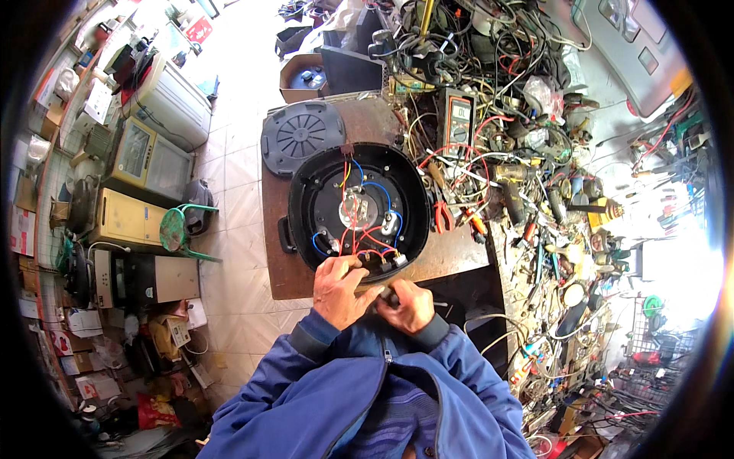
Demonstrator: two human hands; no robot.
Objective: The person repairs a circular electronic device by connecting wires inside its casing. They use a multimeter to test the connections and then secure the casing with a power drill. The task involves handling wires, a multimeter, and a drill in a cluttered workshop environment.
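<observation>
Both hands, left hand (340,291) and right hand (409,304), curl their fingers closed on wiring at the near rim of the upturned cooker base (359,210), seemingly mid-repair, needing steady grip.

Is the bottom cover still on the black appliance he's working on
No: the black appliance lies open with its wires showing, and a round grey cover sits beside it.

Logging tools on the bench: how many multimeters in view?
1: a multimeter lying on the cluttered bench beyond the opened black appliance. More may be buried in the cable pile.
</observation>
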